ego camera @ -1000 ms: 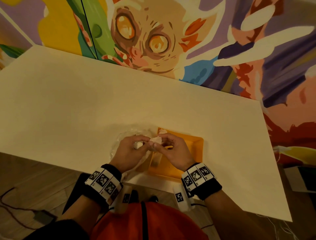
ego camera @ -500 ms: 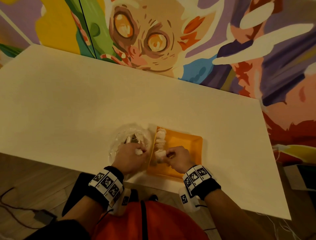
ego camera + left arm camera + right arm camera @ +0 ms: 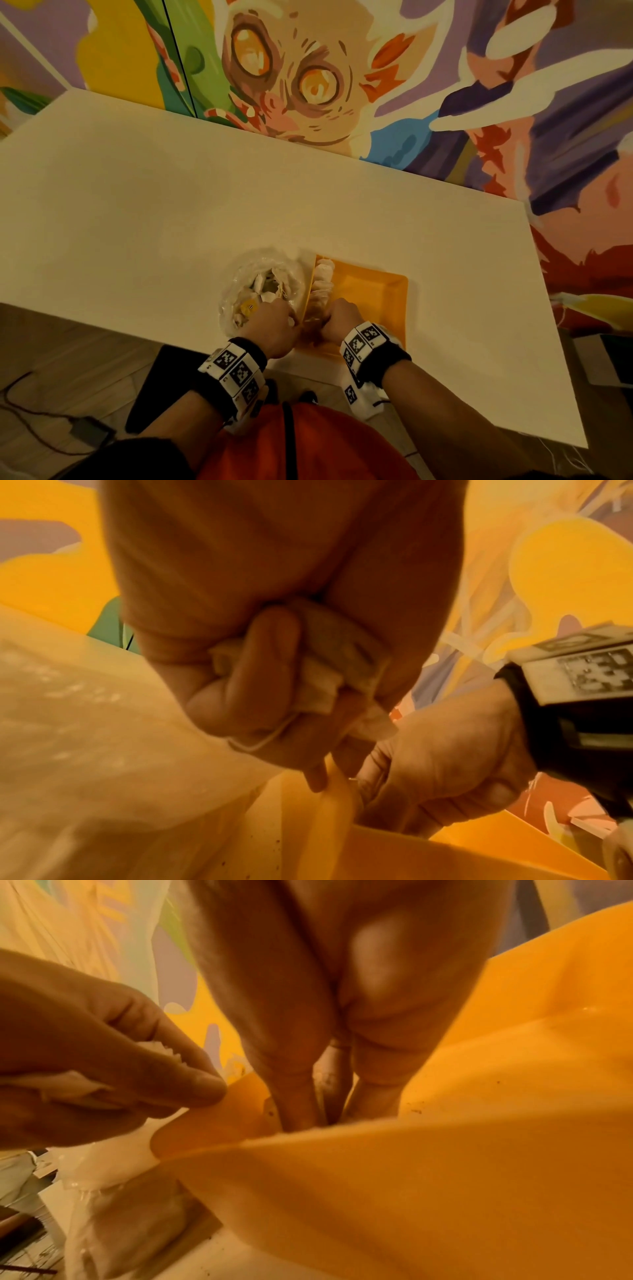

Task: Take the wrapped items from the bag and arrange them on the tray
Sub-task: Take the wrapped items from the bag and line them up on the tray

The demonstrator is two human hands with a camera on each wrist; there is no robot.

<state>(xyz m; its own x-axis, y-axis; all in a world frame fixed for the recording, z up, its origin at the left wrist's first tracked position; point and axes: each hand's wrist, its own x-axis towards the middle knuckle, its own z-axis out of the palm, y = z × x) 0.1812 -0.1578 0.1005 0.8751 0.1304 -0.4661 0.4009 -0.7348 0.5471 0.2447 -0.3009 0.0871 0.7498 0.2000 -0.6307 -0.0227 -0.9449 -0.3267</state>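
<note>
Right hand (image 3: 337,317) moved nearer, pressing wrapped item (image 3: 330,1069) into tray (image 3: 376,291).

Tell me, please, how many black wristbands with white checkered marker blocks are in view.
2: one black wristband on the left wrist, the other on the right wrist; none appears hidden.

The white table (image 3: 171,212) carries two things near its front edge. A clear plastic bag (image 3: 236,291) of wrapped items lies under the left hand (image 3: 272,329), and touching it, an orange tray (image 3: 376,298) sits under the right hand (image 3: 339,318).
</note>
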